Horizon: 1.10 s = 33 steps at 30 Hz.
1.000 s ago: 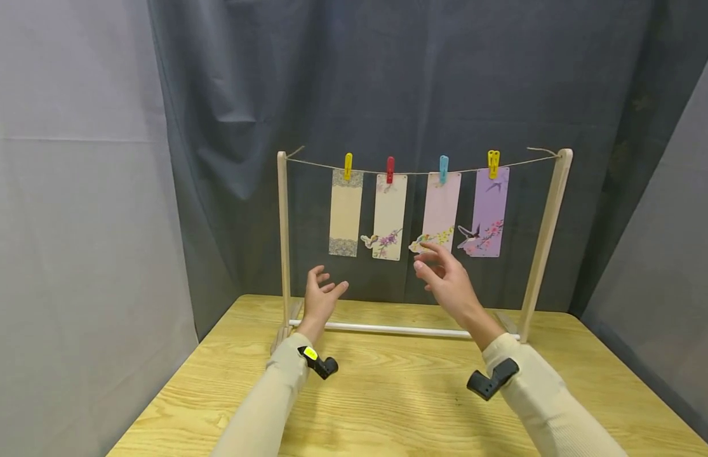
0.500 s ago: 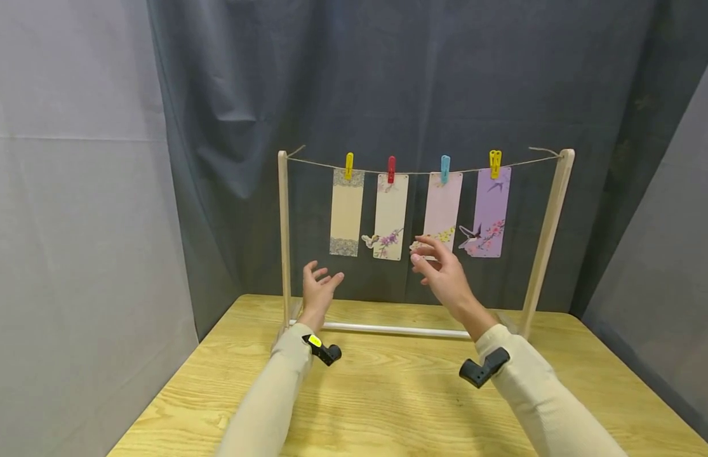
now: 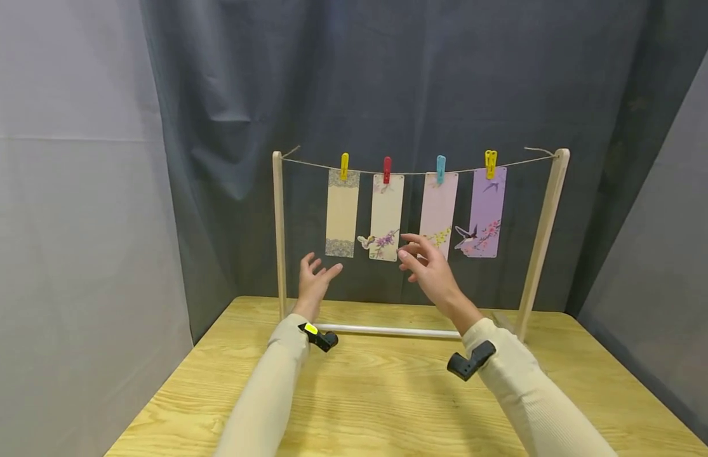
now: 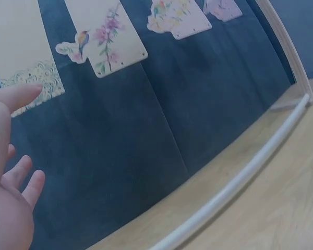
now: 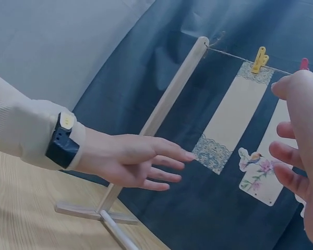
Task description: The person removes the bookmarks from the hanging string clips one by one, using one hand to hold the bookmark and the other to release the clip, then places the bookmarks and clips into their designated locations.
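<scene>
Several bookmarks hang from a string by plastic clothespins: a beige one (image 3: 342,212) with lace-patterned ends, a cream one (image 3: 387,209), a pink one (image 3: 439,206) and a purple one (image 3: 487,206). Their clips are a yellow clothespin (image 3: 345,166), a red clothespin (image 3: 387,170), a blue clothespin (image 3: 440,169) and another yellow clothespin (image 3: 491,164). Low in front of the beige bookmark, my left hand (image 3: 315,282) holds nothing, fingers loosely bent. My right hand (image 3: 436,276) covers the pink bookmark's lower left part; its fingers are relaxed and hold nothing.
Wooden posts (image 3: 543,247) at both sides carry the string (image 3: 411,173). A white bar (image 3: 388,331) joins them low down, on the wood-grain table (image 3: 376,393). Dark cloth (image 3: 365,82) hangs behind, and a grey cloth (image 3: 73,209) is on the left.
My right hand has moved left across the pink bookmark toward the cream one. My left hand has risen slightly and drifted left. The bookmarks still hang from the string.
</scene>
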### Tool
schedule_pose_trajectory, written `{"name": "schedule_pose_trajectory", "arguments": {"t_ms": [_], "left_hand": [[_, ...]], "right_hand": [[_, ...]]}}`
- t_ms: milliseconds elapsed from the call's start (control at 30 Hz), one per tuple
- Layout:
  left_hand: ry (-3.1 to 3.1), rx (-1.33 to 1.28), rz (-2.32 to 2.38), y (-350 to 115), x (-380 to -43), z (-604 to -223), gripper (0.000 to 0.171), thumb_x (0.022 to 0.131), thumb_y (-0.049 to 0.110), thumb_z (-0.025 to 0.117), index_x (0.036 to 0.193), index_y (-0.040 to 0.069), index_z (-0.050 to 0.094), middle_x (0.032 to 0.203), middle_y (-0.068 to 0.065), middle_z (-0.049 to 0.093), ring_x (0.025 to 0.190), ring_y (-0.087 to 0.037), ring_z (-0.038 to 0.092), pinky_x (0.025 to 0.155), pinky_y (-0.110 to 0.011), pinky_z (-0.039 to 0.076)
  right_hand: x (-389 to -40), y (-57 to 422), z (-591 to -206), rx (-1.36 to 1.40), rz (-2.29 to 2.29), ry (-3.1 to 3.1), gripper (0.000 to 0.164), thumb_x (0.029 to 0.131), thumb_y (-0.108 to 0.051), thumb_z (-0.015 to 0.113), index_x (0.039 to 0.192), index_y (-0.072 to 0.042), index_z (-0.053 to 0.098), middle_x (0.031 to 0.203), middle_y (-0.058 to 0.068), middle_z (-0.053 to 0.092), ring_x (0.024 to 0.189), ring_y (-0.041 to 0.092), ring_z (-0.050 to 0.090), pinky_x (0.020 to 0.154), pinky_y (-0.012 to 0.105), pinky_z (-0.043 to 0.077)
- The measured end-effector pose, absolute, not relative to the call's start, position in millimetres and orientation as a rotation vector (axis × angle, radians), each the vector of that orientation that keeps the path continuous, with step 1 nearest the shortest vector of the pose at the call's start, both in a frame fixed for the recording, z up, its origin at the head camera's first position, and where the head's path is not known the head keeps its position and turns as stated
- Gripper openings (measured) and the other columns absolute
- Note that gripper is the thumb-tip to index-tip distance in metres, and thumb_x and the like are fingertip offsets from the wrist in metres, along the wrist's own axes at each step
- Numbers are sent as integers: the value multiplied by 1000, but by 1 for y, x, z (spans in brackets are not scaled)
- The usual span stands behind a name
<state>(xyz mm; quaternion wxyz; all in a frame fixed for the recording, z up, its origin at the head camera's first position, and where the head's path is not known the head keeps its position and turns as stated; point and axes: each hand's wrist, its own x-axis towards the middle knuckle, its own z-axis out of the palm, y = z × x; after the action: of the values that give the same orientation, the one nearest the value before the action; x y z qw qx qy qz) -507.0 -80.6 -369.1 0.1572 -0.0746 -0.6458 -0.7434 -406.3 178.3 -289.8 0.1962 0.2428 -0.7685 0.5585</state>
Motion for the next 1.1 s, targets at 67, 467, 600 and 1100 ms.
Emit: {"name": "schedule_pose_trajectory", "arguments": {"t_ms": [67,467,600,1100], "left_hand": [[-1846,-227,-2138,-80,-509,-366,92,91,26,82,162,14,25,160,-16,37,144,-37,39,113,-50,38],[-1735,-220,-2242,-80,-512,-351,81,93,17,79,158,12,31,152,-18,48,138,-34,46,112,-52,37],[-1707,-229,-2290,-80,-513,-348,81,92,16,80,158,12,33,148,-18,51,134,-32,51,111,-51,39],[-1702,-271,-2313,-73,-521,-353,74,91,14,83,152,9,42,125,-15,61,115,-29,59,105,-48,45]], "right_hand": [[-407,173,-289,683,1577,-2145,48,109,-28,57,152,-10,47,133,22,58,104,37,63,75,37,54],[-416,154,-278,712,1589,-2128,46,108,-28,58,151,-15,50,137,21,59,103,38,63,76,39,52],[-418,153,-271,716,1606,-2114,46,107,-27,59,150,-13,51,134,20,60,102,39,62,74,40,52],[-428,151,-264,717,1649,-2106,47,109,-26,56,152,-10,47,135,23,58,110,49,58,77,47,52]]}}
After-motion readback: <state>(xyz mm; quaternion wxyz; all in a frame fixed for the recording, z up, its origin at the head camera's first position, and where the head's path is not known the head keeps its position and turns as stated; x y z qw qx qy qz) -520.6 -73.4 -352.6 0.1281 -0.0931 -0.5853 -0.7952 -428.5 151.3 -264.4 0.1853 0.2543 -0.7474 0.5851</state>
